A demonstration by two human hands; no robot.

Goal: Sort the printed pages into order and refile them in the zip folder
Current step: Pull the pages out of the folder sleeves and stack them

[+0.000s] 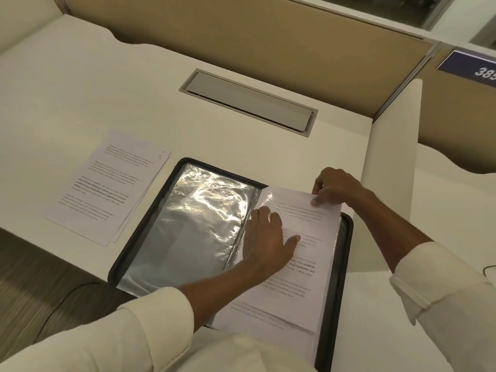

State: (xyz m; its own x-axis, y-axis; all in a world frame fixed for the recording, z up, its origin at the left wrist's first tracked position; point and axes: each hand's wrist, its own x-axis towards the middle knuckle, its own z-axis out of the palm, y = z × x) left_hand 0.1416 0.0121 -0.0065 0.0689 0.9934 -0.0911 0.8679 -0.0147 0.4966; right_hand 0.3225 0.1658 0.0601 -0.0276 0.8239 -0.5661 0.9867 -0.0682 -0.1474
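On the white desk [80,89] the open zip folder [139,232] lies near the front edge; the left hand [268,237] presses flat on the top page [303,299] in its right half; the right hand [332,186] pinches that page's far corner; a glossy, seemingly plastic sleeve [193,224] covers the left half; a stack of printed pages [107,189] lies just left.

The blue sign [473,66] runs off the right edge, its number cut short. Print on the loose stack [107,186] is too small to read. The left hand [268,237] hides part of the top page [303,267]; the zip folder [345,251] leaves the bottom edge.
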